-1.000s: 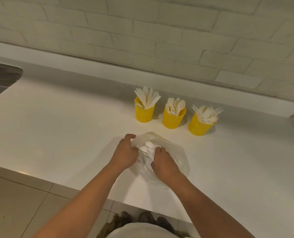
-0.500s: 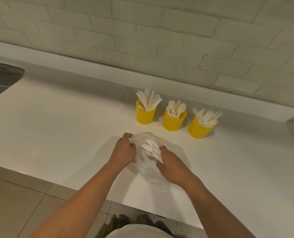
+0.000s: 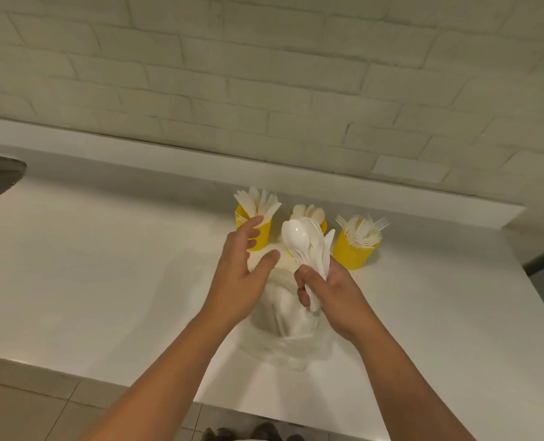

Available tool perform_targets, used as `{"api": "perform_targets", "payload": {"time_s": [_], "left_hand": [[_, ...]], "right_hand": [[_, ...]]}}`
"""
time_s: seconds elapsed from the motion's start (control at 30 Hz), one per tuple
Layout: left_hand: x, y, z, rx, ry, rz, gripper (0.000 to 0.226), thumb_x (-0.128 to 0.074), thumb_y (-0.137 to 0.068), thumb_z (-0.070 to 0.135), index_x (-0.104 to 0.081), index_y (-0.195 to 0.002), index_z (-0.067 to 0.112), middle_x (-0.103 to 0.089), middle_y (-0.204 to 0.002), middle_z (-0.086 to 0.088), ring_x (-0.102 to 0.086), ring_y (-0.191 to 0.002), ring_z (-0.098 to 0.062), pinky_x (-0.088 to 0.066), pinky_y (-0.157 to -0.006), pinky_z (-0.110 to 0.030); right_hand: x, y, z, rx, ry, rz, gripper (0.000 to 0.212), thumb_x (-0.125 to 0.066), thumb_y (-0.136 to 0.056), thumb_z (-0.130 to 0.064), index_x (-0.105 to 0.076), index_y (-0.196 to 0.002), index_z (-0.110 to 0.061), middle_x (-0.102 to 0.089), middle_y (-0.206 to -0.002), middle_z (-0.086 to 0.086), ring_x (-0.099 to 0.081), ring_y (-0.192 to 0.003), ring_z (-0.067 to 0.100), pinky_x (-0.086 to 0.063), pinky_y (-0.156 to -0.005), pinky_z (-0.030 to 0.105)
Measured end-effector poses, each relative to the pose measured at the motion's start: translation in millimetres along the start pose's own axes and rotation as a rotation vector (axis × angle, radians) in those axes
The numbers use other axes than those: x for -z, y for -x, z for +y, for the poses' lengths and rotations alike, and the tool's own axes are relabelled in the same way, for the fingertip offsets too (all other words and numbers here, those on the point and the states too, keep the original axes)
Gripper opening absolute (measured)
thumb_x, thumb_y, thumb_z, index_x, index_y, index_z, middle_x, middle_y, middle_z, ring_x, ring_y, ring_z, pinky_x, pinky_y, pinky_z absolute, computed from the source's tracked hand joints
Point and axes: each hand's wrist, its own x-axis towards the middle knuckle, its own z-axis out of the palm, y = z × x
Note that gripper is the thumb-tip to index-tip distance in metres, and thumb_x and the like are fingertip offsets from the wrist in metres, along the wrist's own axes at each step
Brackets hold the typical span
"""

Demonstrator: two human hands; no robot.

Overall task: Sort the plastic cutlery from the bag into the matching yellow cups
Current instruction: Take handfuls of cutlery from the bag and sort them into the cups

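While our right hand (image 3: 334, 288) grips a bunch of white plastic spoons (image 3: 305, 246) above the clear bag (image 3: 283, 338) on the desk (image 3: 105, 281), our left hand (image 3: 242, 275) hovers open, empty, with three yellow cups (image 3: 353, 254) just behind.

Wide bare counter (image 3: 89, 265) left of the hands, more bare counter to the right, three yellow cups (image 3: 355, 254) crowding the back near the wall (image 3: 264, 90), crumpled bag (image 3: 291, 338) lying at the front edge
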Motion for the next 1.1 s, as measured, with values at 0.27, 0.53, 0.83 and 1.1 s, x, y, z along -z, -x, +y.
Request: {"api": "perform_targets", "payload": {"time_s": [0.27, 0.53, 0.83, 1.1], "left_hand": [[-27.4, -33.0, 49.1, 0.009, 0.224, -0.214, 0.031, -0.044, -0.106, 0.040, -0.066, -0.127, 0.034, -0.073, -0.120, 0.012, -0.065, -0.120, -0.009, -0.047, -0.112, -0.044], [-42.3, -28.5, 36.6, 0.218, 0.438, -0.194, 0.067, -0.067, -0.081, 0.066, -0.052, -0.141, 0.040, -0.063, -0.139, 0.011, -0.062, -0.124, -0.004, -0.050, -0.103, -0.037], [-62.7, -5.4, 13.2, 0.921, 0.818, -0.425, 0.097, -0.054, -0.086, 0.076, -0.050, -0.146, 0.000, -0.069, -0.115, -0.026, -0.067, -0.109, -0.042, -0.042, -0.114, -0.051], [-68.0, -11.3, 33.1, 0.802, 0.842, -0.431, 0.063, -0.035, -0.106, 0.054, -0.068, -0.133, 0.008, -0.076, -0.117, -0.015, -0.075, -0.098, -0.024, -0.053, -0.101, -0.043]], "right_hand": [[0.1, 2.7, -12.8, -0.026, -0.086, -0.084, 0.006, -0.067, -0.095, -0.008, -0.062, -0.095, -0.012, -0.058, -0.065, 0.005, -0.051, -0.049, 0.023, -0.047, -0.052, 0.029], [10.3, 2.2, -6.0, -0.092, -0.122, 0.197, 0.009, -0.068, -0.090, -0.010, -0.062, -0.084, -0.013, -0.055, -0.061, 0.008, -0.050, -0.044, 0.024, -0.043, -0.050, 0.031], [20.6, -7.3, -21.3, 0.088, -0.139, 0.453, 0.008, -0.069, -0.092, -0.014, -0.066, -0.093, -0.008, -0.061, -0.058, 0.009, -0.062, -0.051, 0.016, -0.052, -0.054, 0.029], [3.8, -13.4, -8.9, 0.106, -0.099, 0.365, 0.023, -0.073, -0.092, -0.016, -0.066, -0.110, -0.028, -0.075, -0.089, -0.011, -0.072, -0.082, 0.004, -0.054, -0.068, 0.017]]}}
